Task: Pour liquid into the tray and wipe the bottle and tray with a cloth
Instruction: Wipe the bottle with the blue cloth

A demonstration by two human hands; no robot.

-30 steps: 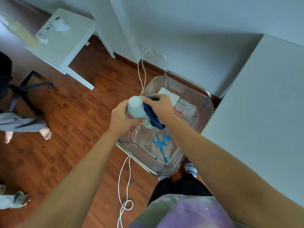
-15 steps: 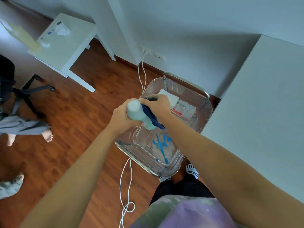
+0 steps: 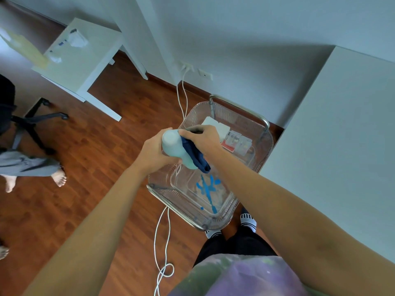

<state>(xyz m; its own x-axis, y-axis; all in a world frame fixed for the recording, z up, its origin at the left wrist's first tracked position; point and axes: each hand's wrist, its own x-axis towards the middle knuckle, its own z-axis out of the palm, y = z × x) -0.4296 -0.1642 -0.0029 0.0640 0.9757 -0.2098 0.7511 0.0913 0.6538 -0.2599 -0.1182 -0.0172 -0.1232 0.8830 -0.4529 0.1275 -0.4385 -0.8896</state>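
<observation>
A pale turquoise bottle (image 3: 174, 145) lies tilted over the clear plastic tray (image 3: 226, 207), held above it. My left hand (image 3: 155, 152) grips the bottle from the left side. My right hand (image 3: 202, 137) presses a dark blue cloth (image 3: 197, 155) against the bottle's right side, and the cloth's end hangs down toward the tray. Streaks of blue liquid (image 3: 208, 188) lie on the tray's floor. The tray sits in a wire basket cart (image 3: 265, 122).
Small boxes and a white pad (image 3: 229, 135) lie at the far end of the cart. A white cable (image 3: 164, 242) runs across the wooden floor. A white table (image 3: 85, 60) and an office chair (image 3: 32, 122) stand left; another person's bare feet (image 3: 57, 178) are nearby. A white counter (image 3: 342, 135) stands on the right.
The bottle and both hands stay over the tray. The bottle's base has tipped a little further left and the cloth has slid slightly along the bottle's side.
</observation>
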